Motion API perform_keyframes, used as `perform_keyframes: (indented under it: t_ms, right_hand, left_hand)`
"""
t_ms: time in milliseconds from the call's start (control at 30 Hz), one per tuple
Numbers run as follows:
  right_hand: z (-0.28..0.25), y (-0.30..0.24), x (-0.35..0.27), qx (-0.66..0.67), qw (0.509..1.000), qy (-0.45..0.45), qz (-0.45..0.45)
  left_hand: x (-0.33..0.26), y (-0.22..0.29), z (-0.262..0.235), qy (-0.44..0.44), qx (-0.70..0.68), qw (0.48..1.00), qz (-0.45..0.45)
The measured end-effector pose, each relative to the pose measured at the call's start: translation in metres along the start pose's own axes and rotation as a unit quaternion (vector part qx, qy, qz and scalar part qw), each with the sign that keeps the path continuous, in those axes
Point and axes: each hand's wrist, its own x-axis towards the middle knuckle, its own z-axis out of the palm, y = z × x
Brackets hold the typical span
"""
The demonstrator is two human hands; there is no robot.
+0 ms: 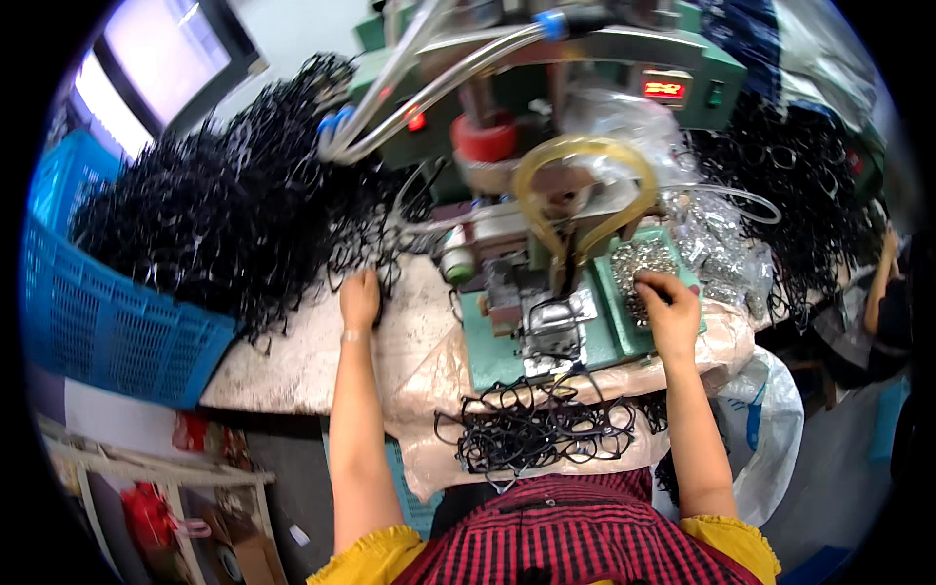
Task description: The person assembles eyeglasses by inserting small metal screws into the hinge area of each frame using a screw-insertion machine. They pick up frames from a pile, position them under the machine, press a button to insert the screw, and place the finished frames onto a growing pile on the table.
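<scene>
At the edge of a big heap of black eyeglass frames (229, 210), my left hand (360, 300) has its fingers closed on a black eyeglass frame, part of which shows along the hand's right side. My right hand (675, 317) reaches over a green tray (632, 337) of small shiny metal parts (643, 261). Its thumb and forefinger are pinched together at the parts; whatever is between them is too small to make out. Between my hands stands a green bench machine (487, 366), with a black eyeglass frame (548, 317) at its metal fixture, under the head.
A blue plastic crate (127, 317) stands left of the table (268, 375). More eyeglass frames (541, 429) lie just before my lap. Looped clear hoses (458, 83) hang from the machine. Plastic bags of parts (721, 249) and another frame heap (790, 185) sit right. A person's arm (880, 283) shows far right.
</scene>
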Motion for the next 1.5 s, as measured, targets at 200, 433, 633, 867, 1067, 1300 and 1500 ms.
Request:
perform_keyframes:
  t_ms: [200, 433, 633, 867, 1067, 1300, 1500]
  right_hand:
    - [-0.016, -0.058, -0.035, 0.167, 0.98, -0.106, -0.035]
    - [0.047, -0.081, -0.009, 0.2, 0.971, -0.062, -0.114]
    - [0.053, -0.082, -0.018, 0.293, 0.95, -0.095, -0.047]
    - [0.052, -0.112, -0.029, 0.404, 0.899, -0.164, 0.039]
    - [0.005, -0.095, -0.029, 0.185, 0.956, -0.216, -0.077]
    - [-0.012, 0.018, 0.006, -0.289, 0.941, 0.032, -0.174]
    - [-0.004, 0.015, 0.012, -0.236, 0.963, 0.05, -0.124]
  left_hand:
    - [-0.078, 0.043, -0.038, -0.087, 0.069, 0.991, 0.072]
    - [-0.094, 0.066, -0.053, 0.105, 0.082, 0.975, 0.179]
    - [-0.124, 0.162, -0.099, 0.118, -0.538, 0.827, 0.11]
    - [-0.09, 0.256, -0.135, 0.059, -0.542, 0.779, 0.312]
    - [-0.13, 0.258, -0.126, 0.018, -0.412, 0.819, 0.4]
    - [-0.139, 0.27, -0.103, -0.061, -0.232, 0.819, 0.521]
    - [-0.136, 0.27, -0.105, -0.08, -0.237, 0.826, 0.505]
